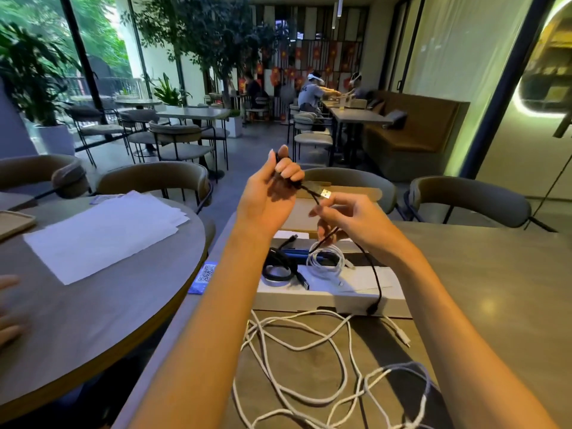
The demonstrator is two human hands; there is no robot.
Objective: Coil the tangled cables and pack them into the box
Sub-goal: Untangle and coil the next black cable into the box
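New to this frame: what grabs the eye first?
Both hands raised mid-frame: the left hand grips a black USB cable, the right hand pinches it near the plug. Loose white cables sprawl tangled on the grey table, in front of an open white cardboard box holding coiled cables.

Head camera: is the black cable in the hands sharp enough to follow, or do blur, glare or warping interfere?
Head view: the black cable reads sharp between the left hand and right hand; wide-angle warping bends the frame edges; mild glare sits on the table, away from it.
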